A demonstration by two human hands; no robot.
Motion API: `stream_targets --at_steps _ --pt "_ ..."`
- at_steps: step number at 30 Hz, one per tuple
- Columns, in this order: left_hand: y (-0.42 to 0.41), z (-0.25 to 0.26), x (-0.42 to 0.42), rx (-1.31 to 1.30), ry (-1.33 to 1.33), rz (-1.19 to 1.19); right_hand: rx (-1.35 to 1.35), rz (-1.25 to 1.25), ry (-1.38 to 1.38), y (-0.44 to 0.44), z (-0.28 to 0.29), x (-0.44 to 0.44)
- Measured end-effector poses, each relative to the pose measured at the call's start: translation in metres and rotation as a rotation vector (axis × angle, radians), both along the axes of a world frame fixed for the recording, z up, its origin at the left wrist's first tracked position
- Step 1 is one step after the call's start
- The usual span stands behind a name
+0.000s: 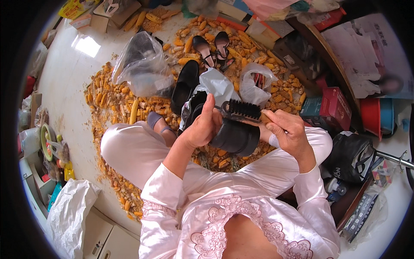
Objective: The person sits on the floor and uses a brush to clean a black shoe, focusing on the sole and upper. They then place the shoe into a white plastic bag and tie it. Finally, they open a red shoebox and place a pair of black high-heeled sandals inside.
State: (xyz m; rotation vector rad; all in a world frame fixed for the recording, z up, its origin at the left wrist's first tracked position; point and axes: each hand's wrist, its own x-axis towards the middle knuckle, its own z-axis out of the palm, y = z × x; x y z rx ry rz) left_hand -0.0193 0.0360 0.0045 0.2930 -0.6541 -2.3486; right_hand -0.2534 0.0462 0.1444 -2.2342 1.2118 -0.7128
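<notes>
My left hand (204,124) grips a black leather shoe (237,137), thumb raised, with the shoe held above my crossed legs. In my right hand (288,129) is the wooden handle of a black-bristled shoe brush (244,110). The brush lies over the top of the shoe, bristles facing up and away; whether it touches the leather I cannot tell. Another black shoe (185,85) rests beyond my left hand on corn cobs. Past it stand black strappy sandals (203,48). A white plastic bag (218,84) lies just beyond the held shoe.
Corn cobs (110,94) cover the floor around me. A clear plastic bag (142,64) lies ahead at left, a smaller white bag (257,84) ahead at right. At right are a dark red box (335,108), a black bag (347,155) and a red basin (369,115).
</notes>
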Motion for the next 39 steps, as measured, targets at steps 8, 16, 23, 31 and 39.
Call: stream_targets --at_steps 8,16,23,31,39 --pt "0.005 0.013 -0.012 0.135 -0.377 0.165 0.025 0.013 -0.038 -0.001 -0.001 0.002" --pt "-0.002 0.045 -0.005 0.218 -0.217 0.161 0.011 -0.047 0.032 0.004 -0.007 -0.006" --pt "-0.005 0.026 -0.002 0.339 0.038 0.159 0.002 -0.12 0.036 0.015 0.002 -0.001" --pt "-0.011 0.06 -0.013 0.465 -0.002 0.279 -0.283 -0.03 0.176 0.017 0.007 0.035" --pt "-0.017 0.013 -0.012 0.372 0.06 0.241 -0.275 -0.053 0.203 0.018 0.009 0.025"
